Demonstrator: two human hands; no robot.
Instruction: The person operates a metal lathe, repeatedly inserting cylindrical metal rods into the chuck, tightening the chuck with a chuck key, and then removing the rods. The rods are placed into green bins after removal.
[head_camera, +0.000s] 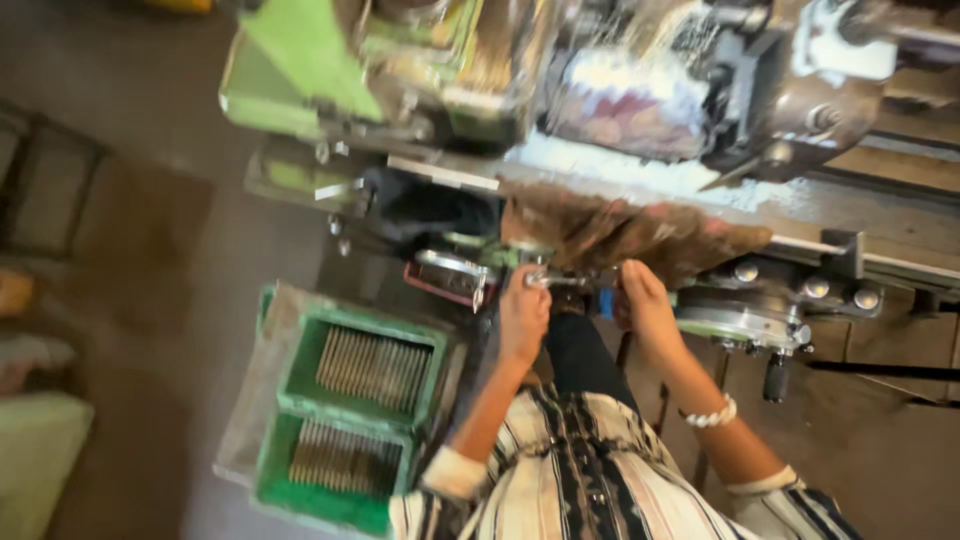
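The left hand (522, 318) was closed around one end of a small metal rod (560, 280), which lay crosswise in front of the person, just below the rag (620, 235) on the lathe (600, 100). The right hand (648, 308) curled at the rod's other end, apparently gripping it, though blur hid the fingers. Green crates (340, 420) sat lower left.

Down at lower left, two green crates (345, 425) sit side by side, each packed with rows of metal rods (372, 367). Up top, a green machine housing (305, 60); white shavings (640, 170) dust the lathe bed, dark rag (620, 235) draped below.
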